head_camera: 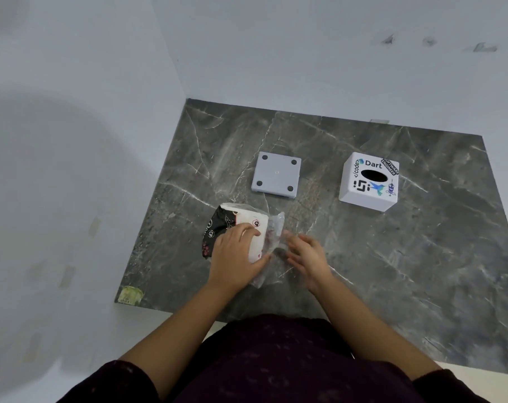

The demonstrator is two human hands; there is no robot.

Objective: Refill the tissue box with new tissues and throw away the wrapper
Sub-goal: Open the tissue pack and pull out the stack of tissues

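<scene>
A pack of tissues [241, 218] in a black, white and clear wrapper lies on the dark marble table [392, 257], near its front left. My left hand [235, 254] rests on top of the pack and grips it. My right hand [305, 257] is just to its right, blurred, fingers spread at the loose clear end of the wrapper [273, 228]; whether it pinches the plastic I cannot tell. The white tissue box [369, 181], covered in stickers, stands upright at the right with its oval slot dark. Its grey base plate [276, 177] lies upside down mid-table.
Pale walls close off the table at the left and the back. A yellowish sticker [129, 295] marks the table's front left corner. My dark-clothed body is against the front edge.
</scene>
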